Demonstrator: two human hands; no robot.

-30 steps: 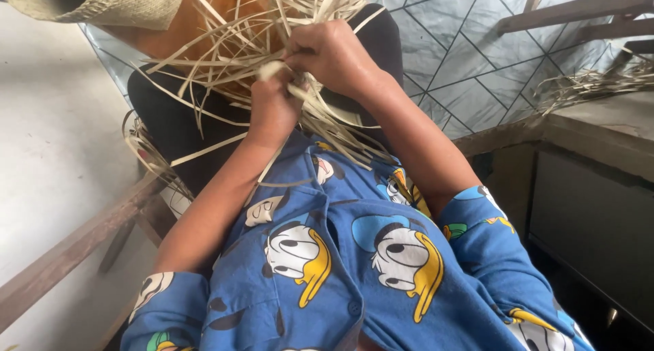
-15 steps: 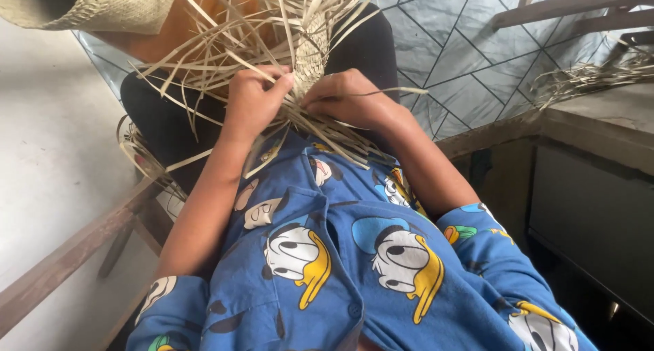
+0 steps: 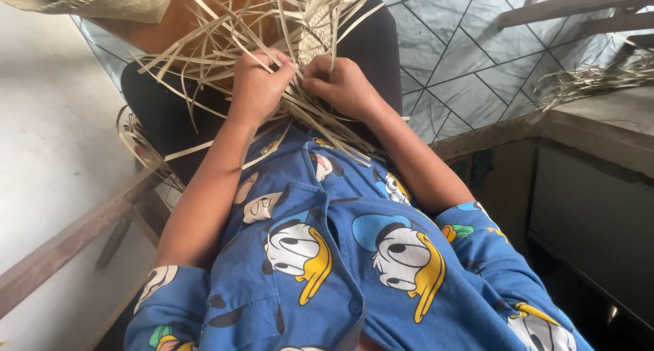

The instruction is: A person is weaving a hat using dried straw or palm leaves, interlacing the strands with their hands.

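Both hands (image 3: 300,85) now together on straw strips (image 3: 225,44)

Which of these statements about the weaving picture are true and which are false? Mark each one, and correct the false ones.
1. Both hands are in the pale straw strips. True: the left hand and right hand grip them close together.
2. The person wears a plain red shirt. False: the shirt is blue with cartoon ducks.
3. More loose straw lies on the ledge at right. True.
4. The right hand holds scissors. False: it holds only strips.
5. A woven straw piece shows at top left. True.
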